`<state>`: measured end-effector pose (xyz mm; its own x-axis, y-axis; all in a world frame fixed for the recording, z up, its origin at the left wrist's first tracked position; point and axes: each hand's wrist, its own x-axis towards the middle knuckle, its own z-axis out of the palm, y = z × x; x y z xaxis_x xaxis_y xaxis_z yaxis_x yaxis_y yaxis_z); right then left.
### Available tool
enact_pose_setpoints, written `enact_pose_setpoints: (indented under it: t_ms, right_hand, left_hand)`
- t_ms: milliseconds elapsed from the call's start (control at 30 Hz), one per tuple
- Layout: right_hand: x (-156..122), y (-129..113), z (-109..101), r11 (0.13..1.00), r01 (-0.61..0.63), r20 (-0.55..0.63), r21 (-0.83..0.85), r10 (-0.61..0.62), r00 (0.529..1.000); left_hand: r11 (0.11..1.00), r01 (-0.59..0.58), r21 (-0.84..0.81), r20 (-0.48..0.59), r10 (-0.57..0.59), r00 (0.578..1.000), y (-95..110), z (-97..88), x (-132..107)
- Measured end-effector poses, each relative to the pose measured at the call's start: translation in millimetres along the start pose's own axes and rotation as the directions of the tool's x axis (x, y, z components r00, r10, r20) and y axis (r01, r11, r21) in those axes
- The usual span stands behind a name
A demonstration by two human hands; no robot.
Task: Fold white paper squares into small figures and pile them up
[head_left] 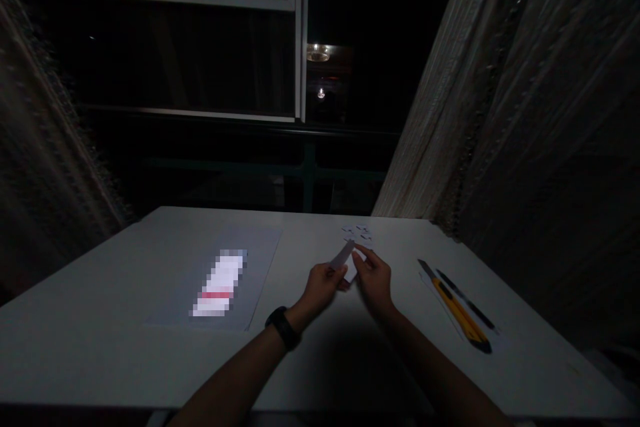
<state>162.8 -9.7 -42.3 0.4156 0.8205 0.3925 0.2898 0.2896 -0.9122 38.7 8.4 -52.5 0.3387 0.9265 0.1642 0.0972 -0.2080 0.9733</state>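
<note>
Between my two hands, above the middle of the white table, is a small piece of white paper [343, 255], tilted and seemingly folded. My left hand [323, 288] grips its lower left part with thumb and fingers. The fingers of my right hand [374, 276] pinch its right edge near the top. A dark band shows at the paper's lower end, too dim to make out. Just beyond my hands lies a sheet with small dark printed figures [362, 232]. A dark watch is on my left wrist.
On the white table [100, 293], a lit, pixelated screen [220, 283] rests on a large pale sheet [265, 260] at left. A yellow box cutter [457, 313] with its blade out and a dark pen [467, 300] lie at right. Curtains [430, 100] hang on both sides.
</note>
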Motion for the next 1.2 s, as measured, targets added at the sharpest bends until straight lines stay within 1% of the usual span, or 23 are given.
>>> enact_pose_setpoints:
  t_ms: [67,200,300,500,700,900,1000,1100,1200]
  right_hand:
    - [1.2,2.1,-0.2,1.000,0.003,-0.012,0.006,-0.003,1.000]
    - [2.4,6.0,0.6,0.999,0.006,-0.012,0.039,-0.006,1.000]
    - [2.8,9.0,1.3,0.997,-0.005,-0.006,0.075,0.005,1.000]
    - [2.9,12.6,1.8,0.996,-0.005,-0.017,0.087,0.007,1.000]
    - [0.1,12.1,3.5,0.994,-0.039,-0.033,0.103,0.043,0.999]
    - [-0.6,11.2,4.0,0.997,-0.033,-0.080,0.072,0.038,0.996]
    - [-0.1,9.7,4.6,0.988,-0.074,-0.028,0.132,0.079,0.996]
    - [1.4,8.3,4.0,0.956,-0.170,0.074,0.239,0.157,0.985]
    - [4.4,7.5,1.2,0.926,-0.222,0.157,0.306,0.181,0.971]
  left_hand:
    - [1.000,-0.006,-0.026,0.031,0.007,0.999,-2.2,1.0,1.1]
    - [0.999,-0.043,-0.008,0.010,0.043,0.999,-1.4,0.6,1.3]
    - [0.998,-0.053,-0.014,0.013,0.053,0.998,1.7,0.0,0.4]
    - [0.998,-0.037,-0.051,-0.016,0.036,0.999,1.4,1.0,0.4]
    - [0.996,-0.045,-0.074,-0.024,0.043,0.999,0.0,1.3,0.7]
    - [0.989,-0.009,-0.150,0.000,0.009,1.000,-3.2,2.6,1.8]
    - [0.982,-0.003,-0.191,-0.021,-0.001,1.000,-6.1,3.3,3.0]
    - [0.974,-0.012,-0.224,-0.041,0.003,0.999,-6.2,2.7,3.2]
    - [0.971,-0.016,-0.237,-0.055,0.003,0.998,-3.8,0.6,3.1]
